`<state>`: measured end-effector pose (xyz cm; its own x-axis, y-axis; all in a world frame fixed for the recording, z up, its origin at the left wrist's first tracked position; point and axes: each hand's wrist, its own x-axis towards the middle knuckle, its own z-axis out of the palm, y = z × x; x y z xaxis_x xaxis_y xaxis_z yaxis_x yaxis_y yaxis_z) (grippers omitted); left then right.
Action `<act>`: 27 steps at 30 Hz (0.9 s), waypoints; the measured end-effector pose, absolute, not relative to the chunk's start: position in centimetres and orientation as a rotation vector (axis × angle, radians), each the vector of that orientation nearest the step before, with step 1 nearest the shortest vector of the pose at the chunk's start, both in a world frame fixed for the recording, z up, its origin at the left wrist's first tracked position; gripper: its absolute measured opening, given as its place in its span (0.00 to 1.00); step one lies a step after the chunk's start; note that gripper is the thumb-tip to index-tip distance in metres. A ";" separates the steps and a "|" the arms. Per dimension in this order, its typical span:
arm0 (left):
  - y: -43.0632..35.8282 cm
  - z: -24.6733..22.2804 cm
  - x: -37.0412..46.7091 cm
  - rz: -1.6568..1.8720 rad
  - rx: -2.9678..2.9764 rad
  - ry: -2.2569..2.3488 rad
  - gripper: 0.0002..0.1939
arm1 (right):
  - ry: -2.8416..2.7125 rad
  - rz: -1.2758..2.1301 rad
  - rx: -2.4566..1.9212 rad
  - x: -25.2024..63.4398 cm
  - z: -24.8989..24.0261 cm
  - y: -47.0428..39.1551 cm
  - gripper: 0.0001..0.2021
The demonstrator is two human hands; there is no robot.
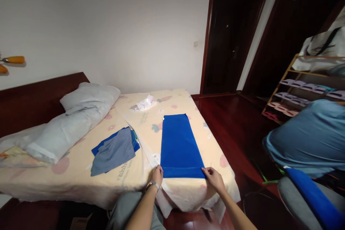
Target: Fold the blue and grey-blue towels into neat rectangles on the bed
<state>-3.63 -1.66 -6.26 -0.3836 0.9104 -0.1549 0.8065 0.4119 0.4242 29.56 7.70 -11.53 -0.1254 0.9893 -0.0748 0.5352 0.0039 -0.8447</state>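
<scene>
We've got our left hand [157, 176] and right hand [214, 178] pinching either side of a blue cloth [180, 143] on the bed [148, 131].

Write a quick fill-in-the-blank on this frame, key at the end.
The left hand and right hand are on a cloth colored ____.
Of the two hands, the one wearing a silvery band is the ____.
The pile beside that cloth is topped in ____.
The dark door is ____ of the wall switch.

Missing: blue; left; gray; right
</scene>
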 end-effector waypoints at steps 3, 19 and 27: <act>-1.7 -5.7 -3.5 0.346 1.497 2.300 0.10 | -1.718 0.998 -1.585 29.7 -11.9 7.8 0.22; -2.2 -4.0 -5.2 0.363 1.451 2.268 0.27 | -1.642 0.962 -1.496 30.1 -12.2 8.1 0.18; -1.5 -4.4 -4.1 0.279 1.320 2.353 0.12 | -1.548 1.021 -1.558 30.4 -12.9 8.7 0.22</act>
<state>-4.07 -1.54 -4.38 -0.4568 0.8491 -0.2655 0.7634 0.5273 0.3730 30.43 8.72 -12.85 -0.0272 0.9982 -0.0543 0.4427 -0.0367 -0.8959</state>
